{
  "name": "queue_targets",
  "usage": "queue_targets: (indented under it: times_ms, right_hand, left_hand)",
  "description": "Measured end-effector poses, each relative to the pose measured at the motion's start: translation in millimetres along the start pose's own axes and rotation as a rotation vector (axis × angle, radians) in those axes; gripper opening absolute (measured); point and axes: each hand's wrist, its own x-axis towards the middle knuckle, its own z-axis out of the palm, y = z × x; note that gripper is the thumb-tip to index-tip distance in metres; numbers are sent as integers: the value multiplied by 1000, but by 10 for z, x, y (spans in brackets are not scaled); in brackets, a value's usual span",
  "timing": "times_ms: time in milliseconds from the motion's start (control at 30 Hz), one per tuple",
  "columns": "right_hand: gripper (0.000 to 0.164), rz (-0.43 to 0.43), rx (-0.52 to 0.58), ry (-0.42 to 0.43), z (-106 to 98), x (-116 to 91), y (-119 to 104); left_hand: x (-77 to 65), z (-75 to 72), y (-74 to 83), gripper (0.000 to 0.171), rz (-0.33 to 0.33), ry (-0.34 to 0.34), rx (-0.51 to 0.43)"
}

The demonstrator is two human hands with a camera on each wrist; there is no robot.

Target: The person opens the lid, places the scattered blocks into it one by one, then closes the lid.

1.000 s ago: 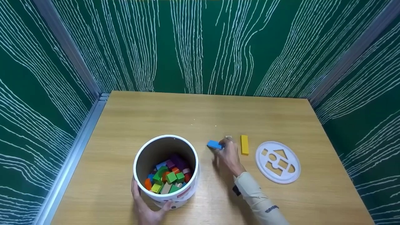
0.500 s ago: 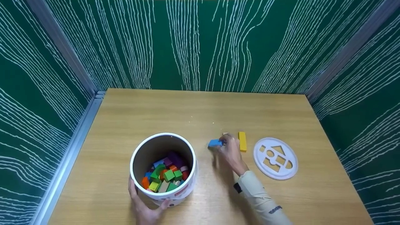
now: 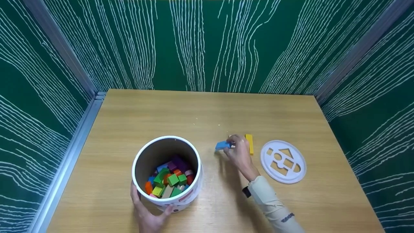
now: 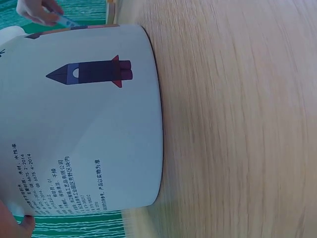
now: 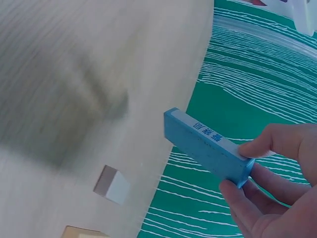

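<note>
A white bucket point(image 3: 195, 191) of coloured wooden blocks point(image 3: 173, 180) stands on the table, its wall printed with a rocket and small text in the left wrist view. My left hand point(image 3: 150, 215) grips the bucket's near left side, thumb in front and fingers round the left. Between thumb and fingertips, my right hand point(image 3: 241, 155) pinches a long blue block point(image 5: 205, 144) by one end, raised above the table; its narrow face carries printed characters. Beneath lies a small pale cube point(image 5: 111, 184), mostly hidden in the head view. The yellow block point(image 3: 249, 145) lies just right of this hand.
To the right, a round white lid point(image 3: 265, 166) with shaped cutouts lies flat on the wooden table point(image 3: 168, 113). Green panels point(image 3: 226, 48) with white wavy lines enclose the back and sides. A few tiny pale crumbs dot the tabletop beyond the bucket.
My right hand has raised the blue block slightly and now partly covers the yellow block. The left hand stays on the bucket. The whole head view has shifted a little.
</note>
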Motion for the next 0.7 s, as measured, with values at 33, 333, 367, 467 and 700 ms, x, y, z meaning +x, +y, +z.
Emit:
queue_targets:
  times_ms: [33,333,367,467,700]
  right_hand:
    - [16,-3,0,0,-8,0,-12]
    - [18,-42,-21,5,-91,-27,-127]
    - [19,-50,-21,9,-101,-28,-141]
    - [20,-70,-19,19,-131,-30,-181]
    - [20,-126,19,44,-197,-37,-276]
  left_hand:
    - [-1,1,1,113,1,0,1]
    - [-11,0,-30,115,-3,-2,-5]
    - [-9,-2,-29,115,0,-5,-13]
    - [-3,-7,-36,116,19,-10,-27]
    - [17,-56,163,113,139,18,-54]
